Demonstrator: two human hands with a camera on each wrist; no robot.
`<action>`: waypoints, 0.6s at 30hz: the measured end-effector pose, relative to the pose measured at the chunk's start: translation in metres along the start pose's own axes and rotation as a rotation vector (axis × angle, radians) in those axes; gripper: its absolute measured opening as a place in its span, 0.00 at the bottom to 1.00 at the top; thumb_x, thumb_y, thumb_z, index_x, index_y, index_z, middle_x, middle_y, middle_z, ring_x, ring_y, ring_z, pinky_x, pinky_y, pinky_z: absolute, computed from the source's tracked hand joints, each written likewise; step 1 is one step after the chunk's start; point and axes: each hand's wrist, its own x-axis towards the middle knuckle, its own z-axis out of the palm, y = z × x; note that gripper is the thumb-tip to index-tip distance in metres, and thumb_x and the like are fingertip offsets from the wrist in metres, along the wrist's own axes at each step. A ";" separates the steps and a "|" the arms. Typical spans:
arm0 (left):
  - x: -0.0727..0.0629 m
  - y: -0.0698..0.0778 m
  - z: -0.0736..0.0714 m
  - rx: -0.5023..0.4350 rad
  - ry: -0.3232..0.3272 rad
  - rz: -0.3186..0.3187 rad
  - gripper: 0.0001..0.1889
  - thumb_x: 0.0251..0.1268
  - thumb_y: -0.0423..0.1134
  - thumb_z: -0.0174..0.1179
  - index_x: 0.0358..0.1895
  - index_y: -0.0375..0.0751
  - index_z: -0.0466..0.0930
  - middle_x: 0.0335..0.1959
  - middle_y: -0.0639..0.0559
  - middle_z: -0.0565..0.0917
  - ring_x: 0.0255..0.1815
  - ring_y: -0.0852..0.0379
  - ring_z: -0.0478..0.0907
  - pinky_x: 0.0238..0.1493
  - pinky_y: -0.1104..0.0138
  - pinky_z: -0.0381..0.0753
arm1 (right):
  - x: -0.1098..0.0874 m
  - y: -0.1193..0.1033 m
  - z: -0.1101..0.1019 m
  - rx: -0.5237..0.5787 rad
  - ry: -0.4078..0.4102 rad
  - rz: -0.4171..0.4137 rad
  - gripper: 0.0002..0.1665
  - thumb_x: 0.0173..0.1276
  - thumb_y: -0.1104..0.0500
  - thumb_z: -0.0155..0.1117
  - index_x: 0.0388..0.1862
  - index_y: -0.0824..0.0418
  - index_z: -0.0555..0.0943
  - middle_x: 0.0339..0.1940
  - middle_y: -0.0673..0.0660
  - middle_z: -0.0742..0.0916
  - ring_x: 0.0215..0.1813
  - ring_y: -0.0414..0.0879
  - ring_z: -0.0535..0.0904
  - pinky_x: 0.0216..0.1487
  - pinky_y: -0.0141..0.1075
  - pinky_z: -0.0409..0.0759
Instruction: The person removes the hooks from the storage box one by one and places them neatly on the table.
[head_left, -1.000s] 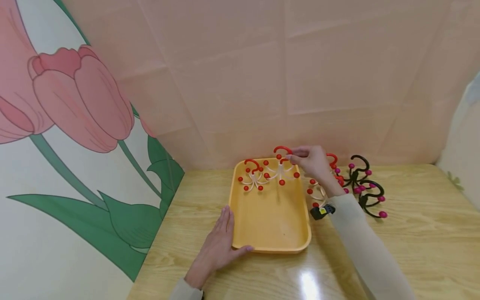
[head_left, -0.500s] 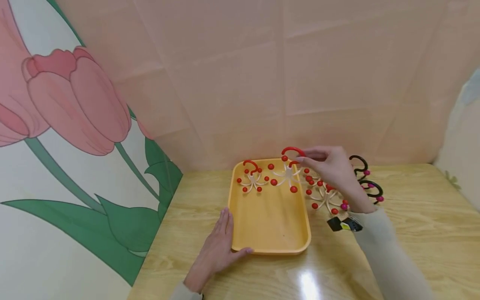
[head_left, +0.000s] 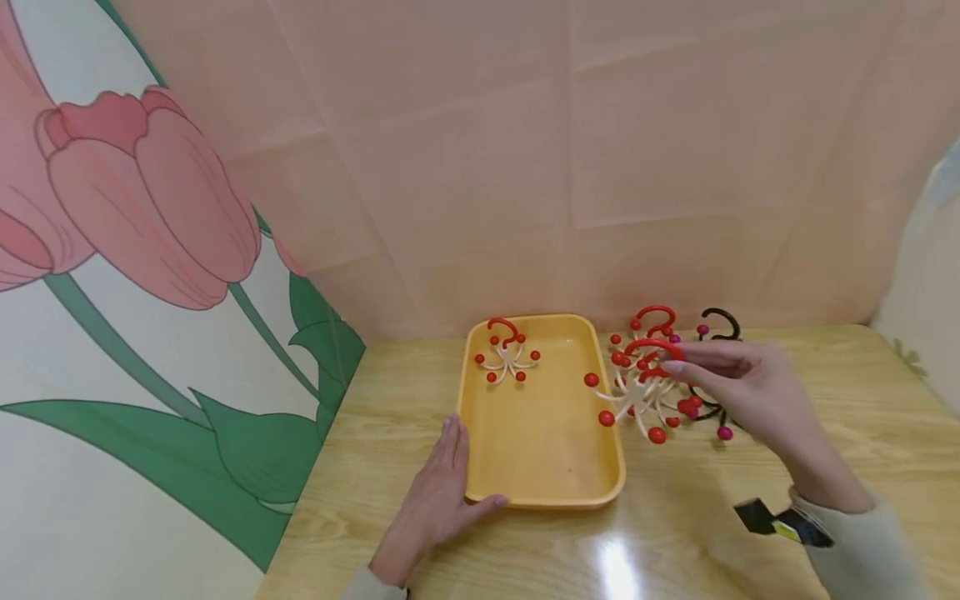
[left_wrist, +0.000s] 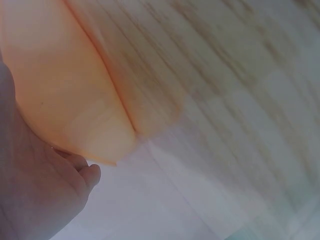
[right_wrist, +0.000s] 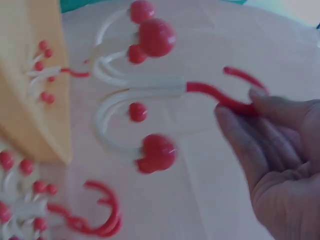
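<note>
My right hand (head_left: 757,404) pinches the red hook of a white claw hanger (head_left: 636,390) between thumb and fingers. This hanger has several curved white arms with red ball tips, hanging downward in the head view. The right wrist view shows the grip on the red hook (right_wrist: 240,106) up close. My left hand (head_left: 433,496) rests along the near left corner of the yellow tray (head_left: 540,450), fingers straight against its side and thumb at the front rim. A similar white claw hanger (head_left: 507,358) stands inside the tray at the far left.
Right of the tray, more white claw hangers with red hooks (head_left: 657,312) stand close together, partly hidden behind the held one. Black claw hangers (head_left: 722,315) with magenta balls stand beside them, partly covered by my right hand. A pink cloth (head_left: 487,183) hangs behind the wooden table (head_left: 862,417).
My right hand has moved right and toward me, carrying the white claw hanger from over the tray to beside its right rim. The left hand stays in place.
</note>
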 end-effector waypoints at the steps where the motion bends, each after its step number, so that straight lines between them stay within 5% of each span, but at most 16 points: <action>1: 0.000 0.000 0.000 0.000 0.003 0.002 0.68 0.60 0.85 0.49 0.86 0.37 0.37 0.89 0.42 0.33 0.91 0.46 0.34 0.87 0.49 0.55 | -0.004 0.005 -0.001 0.008 0.008 -0.006 0.21 0.71 0.52 0.75 0.58 0.61 0.89 0.39 0.30 0.92 0.37 0.30 0.90 0.24 0.29 0.79; 8: 0.000 0.000 0.001 -0.004 0.010 0.003 0.68 0.60 0.85 0.50 0.86 0.35 0.38 0.90 0.41 0.34 0.91 0.46 0.34 0.87 0.49 0.56 | -0.031 0.039 -0.008 0.033 0.048 -0.003 0.17 0.70 0.62 0.75 0.56 0.64 0.89 0.41 0.28 0.92 0.40 0.26 0.89 0.35 0.23 0.85; 18: -0.002 -0.002 -0.001 -0.018 0.014 0.017 0.67 0.61 0.84 0.51 0.86 0.35 0.36 0.89 0.42 0.33 0.91 0.47 0.33 0.87 0.50 0.56 | -0.053 0.077 -0.007 -0.007 0.040 0.038 0.17 0.70 0.61 0.75 0.56 0.65 0.89 0.39 0.31 0.93 0.33 0.25 0.86 0.29 0.24 0.81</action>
